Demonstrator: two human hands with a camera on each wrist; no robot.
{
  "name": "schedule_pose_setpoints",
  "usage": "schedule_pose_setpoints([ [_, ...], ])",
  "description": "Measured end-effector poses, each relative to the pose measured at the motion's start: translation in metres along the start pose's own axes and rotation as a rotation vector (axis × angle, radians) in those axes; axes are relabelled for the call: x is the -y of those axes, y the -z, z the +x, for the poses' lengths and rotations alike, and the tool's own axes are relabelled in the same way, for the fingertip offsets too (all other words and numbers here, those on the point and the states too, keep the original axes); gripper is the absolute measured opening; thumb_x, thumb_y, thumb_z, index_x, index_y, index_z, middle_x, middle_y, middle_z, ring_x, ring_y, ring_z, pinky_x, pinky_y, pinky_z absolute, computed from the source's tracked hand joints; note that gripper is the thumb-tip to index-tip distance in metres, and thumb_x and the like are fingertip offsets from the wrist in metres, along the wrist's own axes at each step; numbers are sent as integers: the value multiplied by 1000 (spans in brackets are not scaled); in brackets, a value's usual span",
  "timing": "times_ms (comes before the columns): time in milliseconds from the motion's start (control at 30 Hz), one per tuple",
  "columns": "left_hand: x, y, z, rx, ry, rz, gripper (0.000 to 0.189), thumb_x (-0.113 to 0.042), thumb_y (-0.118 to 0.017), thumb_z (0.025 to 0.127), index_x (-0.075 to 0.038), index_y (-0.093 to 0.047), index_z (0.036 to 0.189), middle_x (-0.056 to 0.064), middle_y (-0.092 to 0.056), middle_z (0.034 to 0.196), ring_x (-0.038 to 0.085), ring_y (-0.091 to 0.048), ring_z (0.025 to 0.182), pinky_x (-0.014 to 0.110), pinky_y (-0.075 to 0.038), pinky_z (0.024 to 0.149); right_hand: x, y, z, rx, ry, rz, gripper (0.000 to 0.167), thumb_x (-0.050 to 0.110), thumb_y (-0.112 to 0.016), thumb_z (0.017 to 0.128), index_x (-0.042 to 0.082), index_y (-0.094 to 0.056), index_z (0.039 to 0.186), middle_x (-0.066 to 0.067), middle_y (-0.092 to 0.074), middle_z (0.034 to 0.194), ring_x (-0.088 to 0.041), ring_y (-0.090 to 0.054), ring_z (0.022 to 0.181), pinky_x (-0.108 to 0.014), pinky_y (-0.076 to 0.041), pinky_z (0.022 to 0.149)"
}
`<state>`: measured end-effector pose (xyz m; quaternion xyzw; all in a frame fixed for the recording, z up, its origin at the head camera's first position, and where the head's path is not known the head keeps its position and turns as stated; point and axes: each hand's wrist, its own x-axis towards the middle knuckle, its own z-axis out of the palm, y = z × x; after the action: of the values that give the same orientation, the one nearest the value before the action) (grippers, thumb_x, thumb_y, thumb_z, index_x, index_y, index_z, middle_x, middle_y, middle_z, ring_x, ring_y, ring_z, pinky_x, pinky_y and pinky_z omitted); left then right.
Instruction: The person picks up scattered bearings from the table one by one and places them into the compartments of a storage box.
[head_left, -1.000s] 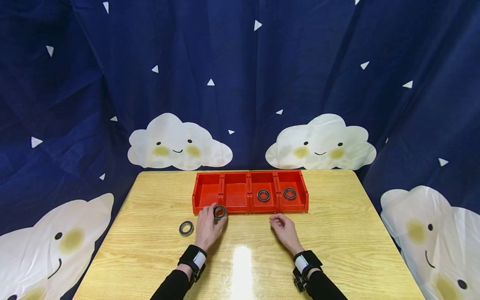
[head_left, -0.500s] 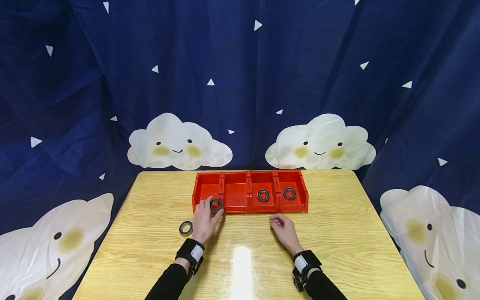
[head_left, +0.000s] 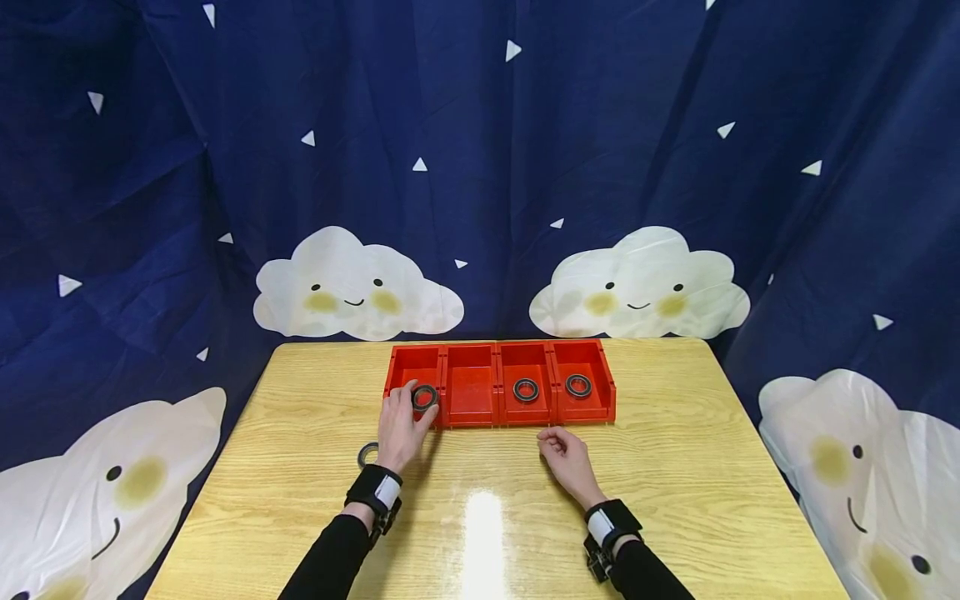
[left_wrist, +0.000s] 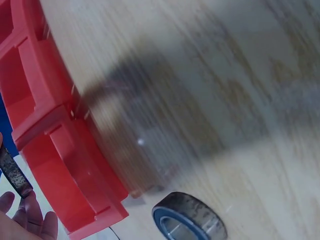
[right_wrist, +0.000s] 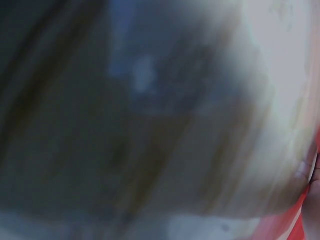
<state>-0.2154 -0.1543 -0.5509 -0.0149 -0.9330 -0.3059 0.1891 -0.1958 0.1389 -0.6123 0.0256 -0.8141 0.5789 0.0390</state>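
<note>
My left hand [head_left: 400,429] pinches a ball bearing [head_left: 424,397] between thumb and fingers, over the leftmost red bin [head_left: 417,357]. In the left wrist view the held bearing [left_wrist: 14,172] is seen edge-on at the fingertips, apart from the bin wall. A second bearing [head_left: 367,454] lies on the table just left of the left wrist, partly covered by it. Two more bearings lie in the two right bins, one in the third bin [head_left: 526,390] and one in the fourth [head_left: 578,386]. My right hand [head_left: 570,467] rests near the table in front of those bins, fingers loosely curled around nothing.
The red bins stand joined in a row at the table's back; the second bin [head_left: 470,367] borders the leftmost. A wooden table [head_left: 667,467] extends on both sides. Behind it hangs a dark blue curtain [head_left: 480,167] with cloud prints.
My left hand has carried the bearing left and away from me, from in front of the bins to over the leftmost one. The right hand stays put.
</note>
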Motion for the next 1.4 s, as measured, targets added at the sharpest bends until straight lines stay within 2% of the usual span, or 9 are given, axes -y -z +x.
schedule_pose_setpoints([
  [300,0,5,10,2,35,12,60,-27,-71,81,0,-46,129,20,-50,109,36,-44,97,43,-38,83,-2,0,1,8,18,-5,11,4,-63,85,-2,-66,93,-4,-58,76,-17,-51,66,-21,-41,58],
  [567,2,8,16,-11,26,8,59,-27,-70,82,-1,-46,129,21,-51,111,36,-45,95,44,-38,82,-4,1,1,5,39,-7,10,3,-62,85,-1,-66,93,-4,-58,76,-16,-51,65,-20,-41,58],
  [1000,-11,12,30,-12,9,-17,60,-27,-69,83,-1,-45,131,19,-51,112,34,-44,99,42,-37,85,-2,-1,2,3,12,-28,10,4,-62,85,0,-67,93,-3,-58,76,-16,-51,65,-21,-41,59],
  [1400,-16,15,44,-7,10,13,59,-27,-67,84,-2,-44,132,19,-50,114,34,-43,101,42,-37,85,-2,-1,3,17,9,-32,11,6,-63,86,0,-67,94,-3,-58,76,-16,-51,66,-21,-41,59],
])
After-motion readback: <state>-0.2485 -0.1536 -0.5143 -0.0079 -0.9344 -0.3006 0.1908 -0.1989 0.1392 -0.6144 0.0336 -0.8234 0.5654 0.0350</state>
